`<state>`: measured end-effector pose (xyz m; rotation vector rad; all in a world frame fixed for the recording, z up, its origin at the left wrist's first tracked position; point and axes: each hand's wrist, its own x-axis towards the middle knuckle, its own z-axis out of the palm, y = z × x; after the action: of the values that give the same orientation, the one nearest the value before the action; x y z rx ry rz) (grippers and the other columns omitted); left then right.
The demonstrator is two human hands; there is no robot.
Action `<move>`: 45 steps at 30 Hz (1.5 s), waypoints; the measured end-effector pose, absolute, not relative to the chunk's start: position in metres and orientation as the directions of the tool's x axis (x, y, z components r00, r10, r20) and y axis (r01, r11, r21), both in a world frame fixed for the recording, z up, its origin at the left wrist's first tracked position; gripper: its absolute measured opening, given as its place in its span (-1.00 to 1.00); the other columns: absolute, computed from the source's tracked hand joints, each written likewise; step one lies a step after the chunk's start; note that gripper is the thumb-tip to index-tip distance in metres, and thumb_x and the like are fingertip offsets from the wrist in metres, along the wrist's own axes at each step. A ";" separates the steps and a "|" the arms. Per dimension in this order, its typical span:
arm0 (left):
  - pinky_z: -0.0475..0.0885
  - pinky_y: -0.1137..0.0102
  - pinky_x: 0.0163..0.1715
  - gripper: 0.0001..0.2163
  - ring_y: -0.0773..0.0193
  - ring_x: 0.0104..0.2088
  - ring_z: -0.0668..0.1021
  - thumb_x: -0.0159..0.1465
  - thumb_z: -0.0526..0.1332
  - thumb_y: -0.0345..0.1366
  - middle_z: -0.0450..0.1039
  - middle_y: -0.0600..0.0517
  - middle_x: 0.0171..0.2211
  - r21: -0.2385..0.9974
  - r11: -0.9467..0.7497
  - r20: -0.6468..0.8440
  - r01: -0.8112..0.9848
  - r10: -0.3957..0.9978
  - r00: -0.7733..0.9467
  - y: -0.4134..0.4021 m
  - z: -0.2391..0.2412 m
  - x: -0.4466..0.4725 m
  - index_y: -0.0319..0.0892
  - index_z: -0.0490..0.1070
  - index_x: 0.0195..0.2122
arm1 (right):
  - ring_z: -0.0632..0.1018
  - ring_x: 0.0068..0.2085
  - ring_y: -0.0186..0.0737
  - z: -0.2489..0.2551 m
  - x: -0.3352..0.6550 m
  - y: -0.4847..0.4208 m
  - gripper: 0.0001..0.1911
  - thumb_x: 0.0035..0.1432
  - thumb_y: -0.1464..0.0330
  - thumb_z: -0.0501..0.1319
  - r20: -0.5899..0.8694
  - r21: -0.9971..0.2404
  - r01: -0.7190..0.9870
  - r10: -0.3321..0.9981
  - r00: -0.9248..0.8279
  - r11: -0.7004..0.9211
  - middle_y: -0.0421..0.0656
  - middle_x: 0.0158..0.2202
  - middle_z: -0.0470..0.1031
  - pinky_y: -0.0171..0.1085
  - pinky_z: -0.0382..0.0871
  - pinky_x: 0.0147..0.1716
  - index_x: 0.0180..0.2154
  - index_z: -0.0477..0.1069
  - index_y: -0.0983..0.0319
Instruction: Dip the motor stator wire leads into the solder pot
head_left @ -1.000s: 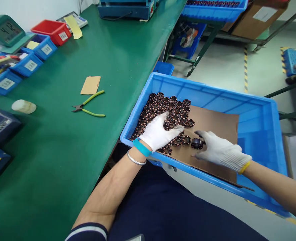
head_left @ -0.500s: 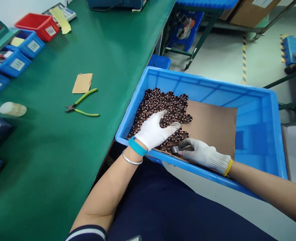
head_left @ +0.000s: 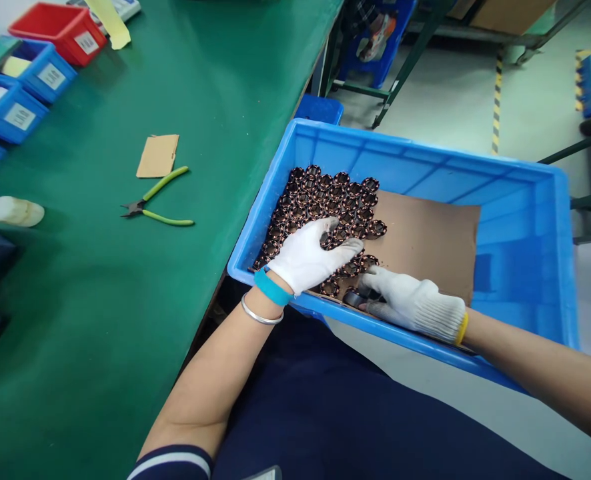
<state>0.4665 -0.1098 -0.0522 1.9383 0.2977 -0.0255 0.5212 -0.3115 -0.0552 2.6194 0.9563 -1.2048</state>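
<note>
A gloved right hand (head_left: pixel 400 297) pinched a dark ring-shaped core (head_left: pixel 353 299) on the cardboard sheet (head_left: pixel 428 233) inside a blue plastic bin (head_left: pixel 428 152), while the gloved left hand (head_left: pixel 311 257) lay, fingers spread, over packed copper-wound cores (head_left: pixel 325 192).

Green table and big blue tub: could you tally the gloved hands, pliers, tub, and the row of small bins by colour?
Left hand and right hand, gloved: 2
Pliers: 1
Blue tub: 1
Small red bin: 1
Small bright blue bins: 3, some cut by the picture's edge
Total: 8 (dark rings left out: too crowded to count)
</note>
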 end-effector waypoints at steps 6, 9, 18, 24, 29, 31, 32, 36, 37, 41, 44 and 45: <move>0.38 0.20 0.25 -0.50 0.00 0.19 0.53 0.19 0.38 -0.05 0.53 -0.13 0.14 0.916 -0.327 -0.174 0.232 0.196 0.965 -0.109 -0.052 0.467 -0.21 0.48 0.08 | 0.53 -0.21 -0.29 -0.061 0.515 -0.312 -0.70 0.29 0.18 0.09 -0.667 -0.135 0.685 0.577 0.471 -0.716 -0.13 0.10 0.41 -0.35 0.05 -0.47 -0.13 0.51 0.15; 0.38 0.17 0.26 -0.55 -0.02 0.19 0.52 0.20 0.37 -0.08 0.54 -0.14 0.13 0.928 -0.303 -0.161 0.217 0.198 0.967 -0.109 -0.055 0.467 -0.21 0.49 0.05 | 0.51 -0.25 -0.33 -0.066 0.513 -0.310 -0.74 0.24 0.19 0.14 -0.603 -0.140 0.691 0.615 0.509 -0.709 -0.13 0.03 0.45 -0.34 0.05 -0.49 -0.17 0.51 0.17; 0.41 0.16 0.22 -0.52 -0.02 0.16 0.55 0.18 0.38 -0.03 0.55 -0.15 0.12 0.939 -0.273 -0.159 0.207 0.187 0.969 -0.109 -0.057 0.467 -0.22 0.49 0.03 | 0.57 -0.12 0.09 -0.065 0.539 -0.321 -0.04 -0.14 0.00 0.36 -0.549 0.007 0.390 0.322 0.771 -0.921 0.03 0.10 0.48 -0.16 0.37 -0.29 0.30 0.25 0.09; 0.38 0.13 0.26 -0.58 -0.02 0.18 0.53 0.19 0.37 -0.10 0.54 -0.18 0.11 0.948 -0.244 -0.161 0.206 0.191 0.968 -0.110 -0.056 0.467 -0.23 0.49 0.00 | 0.53 0.07 0.12 -0.088 0.529 -0.314 -0.27 0.03 0.04 0.23 -0.579 -0.052 0.306 0.279 0.766 -0.950 -0.04 0.15 0.46 -0.09 0.41 -0.14 0.24 0.28 0.04; 0.37 0.12 0.27 -0.54 0.00 0.17 0.54 0.19 0.37 -0.12 0.55 -0.20 0.11 0.947 -0.229 -0.180 0.226 0.204 0.962 -0.111 -0.053 0.466 -0.25 0.47 0.05 | 0.52 0.08 0.15 -0.084 0.527 -0.313 -0.07 -0.03 0.08 0.28 -0.603 -0.082 0.345 0.322 0.730 -0.935 0.01 0.32 0.25 -0.04 0.42 -0.13 0.37 0.12 0.03; 0.37 0.12 0.27 -0.55 0.00 0.17 0.55 0.19 0.38 -0.13 0.55 -0.19 0.11 0.948 -0.220 -0.185 0.230 0.208 0.961 -0.111 -0.052 0.466 -0.23 0.47 0.05 | 0.52 0.06 0.19 -0.081 0.526 -0.313 0.07 -0.12 0.06 0.34 -0.616 -0.067 0.365 0.326 0.717 -0.929 0.03 0.34 0.20 -0.02 0.41 -0.12 0.42 0.04 0.00; 0.37 0.12 0.27 -0.55 0.00 0.17 0.55 0.18 0.39 -0.14 0.55 -0.18 0.11 0.948 -0.218 -0.189 0.233 0.206 0.960 -0.111 -0.052 0.466 -0.22 0.48 0.05 | 0.52 0.05 0.21 -0.080 0.525 -0.313 0.13 -0.16 0.05 0.35 -0.622 -0.055 0.363 0.317 0.716 -0.930 0.04 0.34 0.19 -0.01 0.41 -0.11 0.43 0.00 -0.01; 0.38 0.14 0.27 -0.53 -0.01 0.17 0.54 0.16 0.42 -0.11 0.57 -0.12 0.10 0.943 -0.217 -0.206 0.252 0.216 0.954 -0.110 -0.052 0.466 -0.16 0.50 0.07 | 0.53 0.01 0.20 -0.082 0.522 -0.314 0.12 -0.08 -0.07 0.30 -0.602 -0.036 0.378 0.322 0.730 -0.925 0.07 0.32 0.22 -0.04 0.40 -0.16 0.45 -0.04 0.02; 0.38 0.14 0.27 -0.52 -0.01 0.18 0.54 0.15 0.43 -0.12 0.58 -0.10 0.09 0.942 -0.217 -0.209 0.257 0.221 0.953 -0.110 -0.053 0.466 -0.15 0.50 0.07 | 0.53 -0.01 0.18 -0.083 0.522 -0.315 0.07 -0.02 -0.09 0.25 -0.586 -0.040 0.386 0.335 0.738 -0.922 0.08 0.30 0.24 -0.05 0.40 -0.18 0.45 -0.03 0.04; 0.38 0.11 0.27 -0.54 -0.02 0.18 0.54 0.17 0.42 -0.13 0.60 -0.10 0.06 0.945 -0.211 -0.206 0.250 0.211 0.956 -0.110 -0.053 0.465 -0.13 0.49 0.08 | 0.54 -0.02 0.16 -0.085 0.532 -0.318 -0.20 0.22 -0.10 0.03 -0.557 -0.022 0.399 0.342 0.756 -0.917 0.04 0.29 0.27 -0.09 0.40 -0.22 0.41 0.08 0.05; 0.39 0.10 0.26 -0.55 -0.02 0.17 0.55 0.18 0.41 -0.12 0.59 -0.12 0.05 0.950 -0.197 -0.202 0.241 0.199 0.959 -0.110 -0.053 0.465 -0.15 0.48 0.08 | 0.55 -0.02 0.14 -0.082 0.540 -0.317 -0.38 0.22 -0.02 0.06 -0.595 -0.013 0.436 0.357 0.720 -0.900 0.01 0.23 0.35 -0.11 0.40 -0.23 0.23 0.31 0.08; 0.39 0.11 0.26 -0.54 -0.02 0.17 0.55 0.18 0.41 -0.12 0.59 -0.12 0.05 0.951 -0.194 -0.202 0.240 0.196 0.960 -0.110 -0.053 0.465 -0.16 0.48 0.07 | 0.55 -0.03 0.12 -0.081 0.541 -0.317 -0.45 0.20 0.03 0.10 -0.611 -0.012 0.450 0.363 0.704 -0.893 0.01 0.16 0.41 -0.13 0.40 -0.24 0.14 0.38 0.11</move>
<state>0.4647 -0.1099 -0.0527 1.7774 0.3248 -0.0407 0.5415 -0.3165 -0.0808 2.7708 0.6651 -0.9489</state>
